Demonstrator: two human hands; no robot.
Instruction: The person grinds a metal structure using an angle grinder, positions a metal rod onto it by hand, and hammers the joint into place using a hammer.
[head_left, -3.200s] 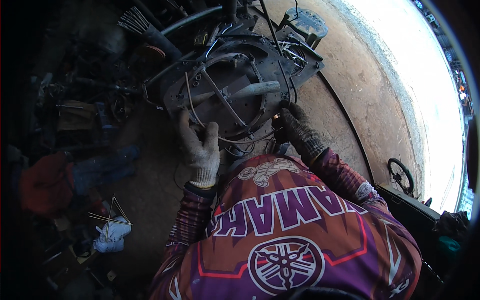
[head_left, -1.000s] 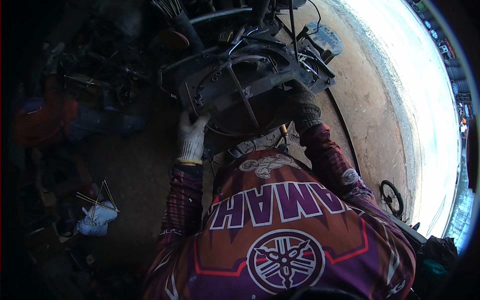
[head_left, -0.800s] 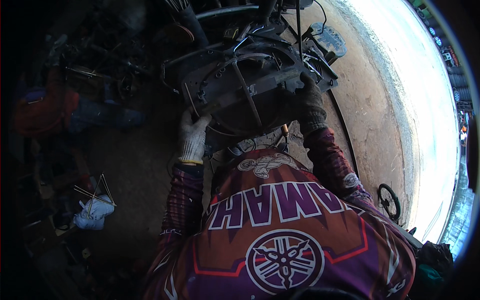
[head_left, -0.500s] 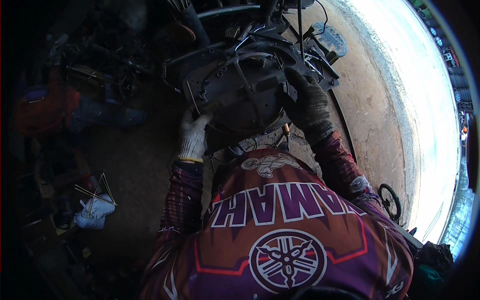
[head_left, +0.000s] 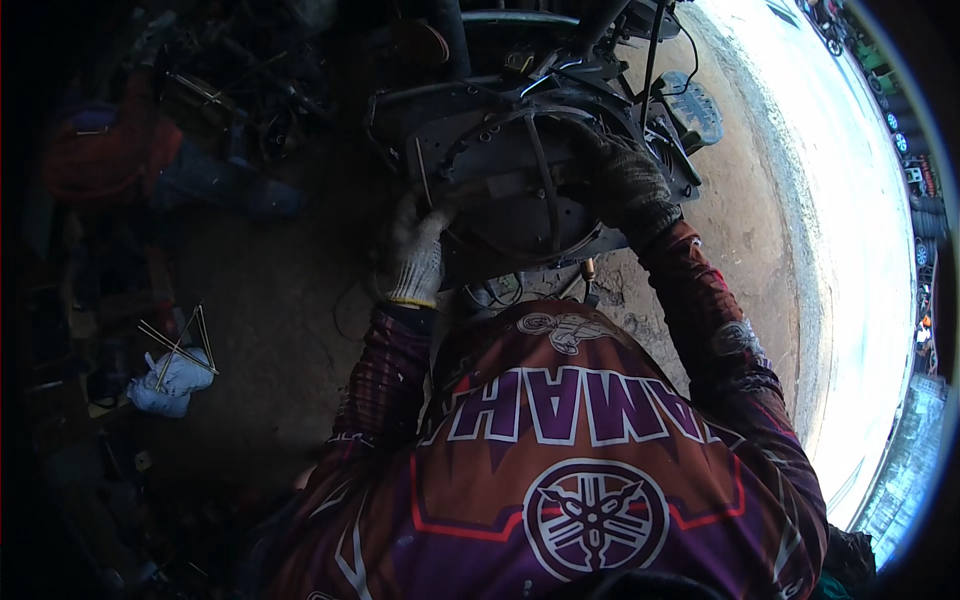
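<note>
Beyond the chest (head_left: 590,440), the left hand (head_left: 416,252), thumb slightly parted, is at the near left edge of the plate (head_left: 437,160), hold unclear; the right hand (head_left: 632,182) leans over its right side, opening and grip lost in shadow. Between lies a dark, crossbarred hoop (head_left: 545,185).
</note>
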